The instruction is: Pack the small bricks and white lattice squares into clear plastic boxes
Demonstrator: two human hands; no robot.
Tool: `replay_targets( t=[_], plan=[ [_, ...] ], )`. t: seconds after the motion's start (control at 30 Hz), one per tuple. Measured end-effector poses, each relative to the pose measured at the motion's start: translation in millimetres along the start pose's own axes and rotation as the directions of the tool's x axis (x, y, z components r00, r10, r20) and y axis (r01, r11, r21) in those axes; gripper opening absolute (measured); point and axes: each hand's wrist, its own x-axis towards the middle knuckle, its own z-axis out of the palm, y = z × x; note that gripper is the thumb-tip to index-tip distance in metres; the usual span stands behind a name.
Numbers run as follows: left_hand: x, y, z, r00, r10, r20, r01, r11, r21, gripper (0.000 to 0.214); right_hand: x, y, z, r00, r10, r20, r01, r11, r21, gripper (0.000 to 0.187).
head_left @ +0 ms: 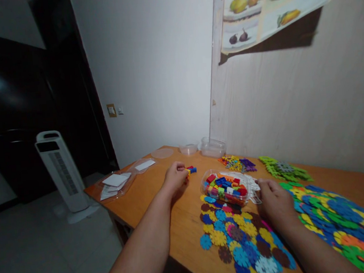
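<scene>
My left hand (175, 177) is over the middle of the table, its fingers closed on a small group of toy bricks (191, 169) in yellow, red and blue. To its right stands a clear plastic box (208, 193) full of coloured toy bricks (224, 184). My right hand (275, 198) is just right of that box, with thumb and fingers pinched together by some white plastic pieces (253, 189). What sits between those fingertips is too small to make out. Many snowflake-shaped discs (237, 233) in blue, yellow and brown lie in front of the box.
Bigger green, blue and yellow discs (341, 211) spread over the right side. Light green pieces (283, 168) and yellow and purple pieces (235, 164) lie behind. Clear containers (213, 147) stand by the wall. White cards (116, 182) rest at the left edge. A white tower heater (62, 172) stands on the floor.
</scene>
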Motion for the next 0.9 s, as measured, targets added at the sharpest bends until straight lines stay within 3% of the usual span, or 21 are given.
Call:
replay_targets(
  t=[0.07, 0.13, 0.2, 0.27, 0.37, 0.47, 0.6, 0.77, 0.83, 0.9],
  plan=[
    [-3, 3, 9.4, 0.994, 0.033, 0.102, -0.009, 0.973, -0.23, 0.04, 0, 0, 0, 1.0, 0.004, 0.011, -0.004, 1.0, 0.0, 0.043],
    [-1, 1, 11.7, 0.994, 0.059, 0.096, -0.031, 0.962, -0.272, 0.039, -1, -1, 0, 1.0, 0.0, 0.017, 0.0, 1.0, 0.006, 0.043],
    [4, -4, 7.0, 0.995, 0.092, 0.038, -0.088, 0.991, -0.102, 0.033, -2, -1, 0, 1.0, 0.0, 0.023, 0.0, 1.0, 0.006, 0.042],
    [9, -11, -0.8, 0.988, 0.149, 0.047, -0.156, 0.954, 0.256, 0.027, -3, -2, 0, 0.999, -0.005, 0.032, 0.005, 1.0, 0.006, 0.042],
    [13, -16, -7.1, 0.968, 0.218, 0.127, -0.243, 0.664, 0.707, 0.032, -4, -3, 0, 0.999, -0.031, 0.043, 0.031, 0.999, 0.008, 0.042],
    [12, -16, -1.0, 0.948, 0.255, 0.189, -0.291, 0.465, 0.836, 0.042, -3, -4, 0, 0.998, -0.038, 0.044, 0.038, 0.999, -0.003, 0.044],
    [10, -15, 11.9, 0.939, 0.202, 0.277, -0.336, 0.376, 0.864, 0.038, -2, -3, 0, 0.999, -0.024, 0.031, 0.024, 1.0, -0.012, 0.046],
    [7, -10, 13.8, 0.945, 0.24, 0.22, -0.3, 0.379, 0.875, 0.026, -2, -3, 1, 0.999, -0.024, 0.025, 0.024, 1.0, 0.008, 0.046],
    [6, -6, 14.9, 0.941, 0.292, 0.174, -0.296, 0.454, 0.841, 0.022, -2, -3, 1, 0.999, -0.032, 0.022, 0.032, 0.999, 0.01, 0.046],
    [5, -2, 19.0, 0.931, 0.338, 0.139, -0.33, 0.616, 0.715, 0.023, -3, -3, 1, 0.999, -0.04, 0.018, 0.039, 0.999, 0.01, 0.046]
  ],
)
